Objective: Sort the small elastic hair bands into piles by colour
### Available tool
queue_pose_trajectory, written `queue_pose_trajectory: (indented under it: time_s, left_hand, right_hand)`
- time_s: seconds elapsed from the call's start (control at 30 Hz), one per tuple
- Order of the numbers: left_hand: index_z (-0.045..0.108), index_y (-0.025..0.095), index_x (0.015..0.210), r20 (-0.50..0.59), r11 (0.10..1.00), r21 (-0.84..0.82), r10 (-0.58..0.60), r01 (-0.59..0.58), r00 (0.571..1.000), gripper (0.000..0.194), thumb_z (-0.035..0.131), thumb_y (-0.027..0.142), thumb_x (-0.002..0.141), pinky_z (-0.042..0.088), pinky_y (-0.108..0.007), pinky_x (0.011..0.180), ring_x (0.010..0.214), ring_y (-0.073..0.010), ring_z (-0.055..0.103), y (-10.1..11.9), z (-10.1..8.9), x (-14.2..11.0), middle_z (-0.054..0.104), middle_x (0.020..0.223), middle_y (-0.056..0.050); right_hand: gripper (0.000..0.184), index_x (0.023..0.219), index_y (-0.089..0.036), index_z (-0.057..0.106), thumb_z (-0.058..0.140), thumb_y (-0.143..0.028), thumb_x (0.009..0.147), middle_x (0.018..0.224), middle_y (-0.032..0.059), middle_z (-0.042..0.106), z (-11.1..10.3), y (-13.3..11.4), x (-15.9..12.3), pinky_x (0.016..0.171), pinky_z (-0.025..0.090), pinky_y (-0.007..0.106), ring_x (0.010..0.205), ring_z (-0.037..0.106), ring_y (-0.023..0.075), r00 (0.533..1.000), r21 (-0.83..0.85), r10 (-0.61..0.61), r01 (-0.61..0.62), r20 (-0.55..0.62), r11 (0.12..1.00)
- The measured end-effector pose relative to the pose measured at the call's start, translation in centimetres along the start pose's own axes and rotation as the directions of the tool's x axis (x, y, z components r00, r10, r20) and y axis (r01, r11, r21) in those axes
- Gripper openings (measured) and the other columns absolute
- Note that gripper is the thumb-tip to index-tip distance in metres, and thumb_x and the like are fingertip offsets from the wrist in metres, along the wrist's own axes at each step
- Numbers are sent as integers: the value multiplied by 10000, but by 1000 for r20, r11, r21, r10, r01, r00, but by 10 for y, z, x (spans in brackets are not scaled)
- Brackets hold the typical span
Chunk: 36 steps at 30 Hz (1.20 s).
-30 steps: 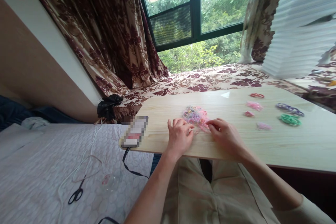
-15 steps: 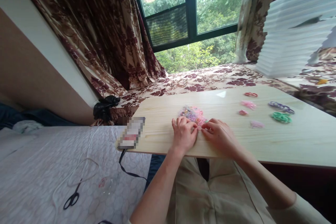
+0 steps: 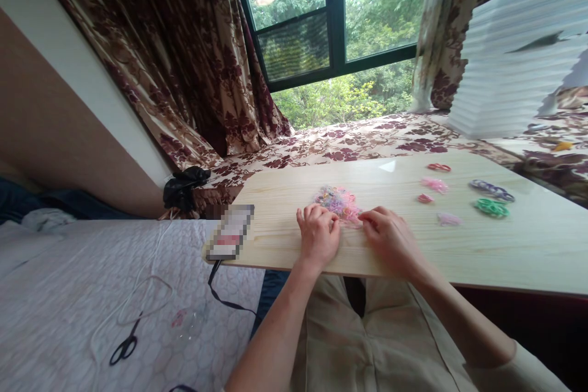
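A mixed heap of small coloured elastic bands (image 3: 339, 201), mostly pink, lilac and grey, lies on the pale wooden board (image 3: 285, 196) in front of me. My left hand (image 3: 318, 234) rests at the heap's near left edge, fingers loosely bent and apart, and no object shows in it. At the near right edge is my right hand (image 3: 391, 237), thumb and fingertips pinched together; what lies between them is too small to make out. Some pink bands spread across the gap between both hands.
Right on the board are red bands (image 3: 439, 167), pink bands (image 3: 434, 184), a small red-pink bundle (image 3: 425, 198), pale pink bands (image 3: 449, 218), purple-white bands (image 3: 491, 190) and green bands (image 3: 492, 207). A phone (image 3: 231, 233) lies left; scissors (image 3: 124, 346) lie on the bed.
My hands have parted: fingertips that were close together at the heap's near edge are now further apart, the left slightly leftward, the right slightly rightward.
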<state>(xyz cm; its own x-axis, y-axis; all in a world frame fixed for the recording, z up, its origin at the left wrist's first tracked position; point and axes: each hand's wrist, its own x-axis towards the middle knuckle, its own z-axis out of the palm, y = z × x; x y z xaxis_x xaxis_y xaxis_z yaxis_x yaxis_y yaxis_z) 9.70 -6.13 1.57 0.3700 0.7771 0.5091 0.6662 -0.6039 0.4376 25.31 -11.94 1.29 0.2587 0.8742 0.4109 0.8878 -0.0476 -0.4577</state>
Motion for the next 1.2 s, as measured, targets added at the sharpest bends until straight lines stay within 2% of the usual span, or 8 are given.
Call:
queue_pose_trajectory:
  time_s: [0.13,0.27,0.37,0.53,0.77,1.03,1.2]
  left_hand:
    - [707,251,918,0,1000,1,3,-3,1000,163,605,163,826,295,-532,1111,1147,-241,511,-1,0,-1,667,1028,-45]
    - [712,285,1017,61,994,1,113,-114,992,219,591,216,848,240,-552,1145,1225,-251,467,-1,0,-2,645,1075,-44]
    - [724,293,998,90,986,5,166,-167,982,197,576,260,873,202,-572,1156,1260,-259,446,-1,1,-4,643,1082,-43]
    - [725,270,906,74,988,19,153,-155,985,150,583,243,866,210,-576,1154,1262,-257,458,0,1,-4,653,1052,-38]
    - [693,239,824,42,993,31,116,-118,992,113,588,209,853,215,-574,1158,1263,-255,467,1,1,-4,662,1038,-37]
    - [714,273,956,74,985,14,170,-172,983,170,578,243,859,212,-564,1164,1263,-260,458,0,0,-5,657,1072,-44]
    - [710,285,1052,90,984,4,178,-180,980,221,581,277,873,201,-570,1171,1261,-263,461,2,-2,-4,657,1094,-46]
  right_hand:
    - [265,870,-233,744,482,-207,849,962,67,718,-2,-2,-2,820,406,360,917,621,230,1000,-60,6,-7,-25,998]
    - [264,845,-236,754,490,-224,848,947,62,718,-3,1,0,810,420,352,895,628,222,999,7,-12,12,49,1000]
    - [275,897,-209,760,495,-206,822,951,78,711,-4,5,2,830,443,345,898,633,221,998,58,-7,3,69,998]
    - [273,916,-218,765,510,-244,821,1004,80,703,-6,6,2,868,432,379,953,623,253,997,-20,41,-39,67,999]
    - [211,810,-250,752,541,-255,813,949,51,710,-5,6,0,805,410,354,904,617,234,999,-68,4,-2,43,998]
    - [275,773,-221,719,473,-279,882,946,77,696,-8,5,-1,802,409,356,890,610,230,996,-61,-43,48,80,997]
    - [278,756,-209,678,450,-288,895,939,81,691,-11,5,-1,822,430,345,881,613,213,988,62,-113,107,105,992]
